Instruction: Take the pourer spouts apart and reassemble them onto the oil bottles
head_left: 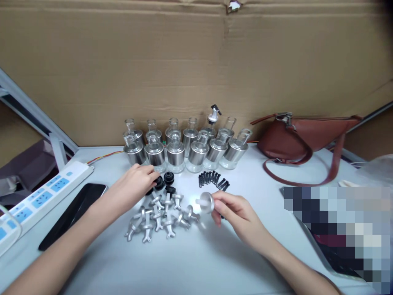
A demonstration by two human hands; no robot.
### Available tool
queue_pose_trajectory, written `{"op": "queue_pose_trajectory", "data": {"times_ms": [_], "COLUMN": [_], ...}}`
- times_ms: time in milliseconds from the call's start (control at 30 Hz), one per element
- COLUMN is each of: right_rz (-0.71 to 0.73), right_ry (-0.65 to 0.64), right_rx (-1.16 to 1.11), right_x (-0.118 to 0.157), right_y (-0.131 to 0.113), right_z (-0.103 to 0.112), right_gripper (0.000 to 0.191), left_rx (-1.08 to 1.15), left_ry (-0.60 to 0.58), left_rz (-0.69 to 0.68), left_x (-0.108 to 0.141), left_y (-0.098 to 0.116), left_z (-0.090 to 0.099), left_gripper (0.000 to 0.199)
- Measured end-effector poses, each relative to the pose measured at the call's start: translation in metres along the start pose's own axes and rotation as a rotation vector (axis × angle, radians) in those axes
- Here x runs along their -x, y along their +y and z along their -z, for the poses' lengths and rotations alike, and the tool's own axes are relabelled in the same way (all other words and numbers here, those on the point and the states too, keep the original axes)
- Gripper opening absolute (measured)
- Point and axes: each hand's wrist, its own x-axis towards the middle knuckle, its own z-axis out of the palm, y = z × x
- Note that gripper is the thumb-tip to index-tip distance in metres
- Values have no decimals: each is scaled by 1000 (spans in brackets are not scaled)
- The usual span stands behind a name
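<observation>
My right hand (236, 217) pinches a silver bottle pourer (206, 203), its round flange facing left with a pale tube sticking out. My left hand (141, 180) reaches over the small pile of black rubber stoppers (168, 178). Its fingers are curled closed on one black rubber stopper (159, 182), and the fingertips are partly hidden. Between the hands lies a heap of silver pourers (157, 219), several with forked ends toward me. Small black levers (209, 177) are grouped above my right hand.
Two rows of glass bottles with metal bands (176, 155) stand at the back; one bears a pourer with a black lever (214, 114). At left are a power strip (43, 200) and a black phone (73, 213). A brown bag (313, 135) sits at right, beside a blurred-out area.
</observation>
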Motion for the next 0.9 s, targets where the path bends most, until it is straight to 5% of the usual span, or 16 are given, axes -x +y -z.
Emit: {"op": "queue_pose_trajectory", "data": {"times_ms": [567,900], "right_rz": [30,55], "right_ry": [22,42], "right_rx": [37,76], "right_x": [2,1], "right_y": [0,-1], "right_z": [5,6], "right_gripper": [39,37], "left_rx": [-178,-155], "left_ry": [-77,-8], "left_rz": [29,4], "left_x": [-6,-1], "left_y": [11,15], "left_z": [1,-2], "left_gripper": [20,18]}}
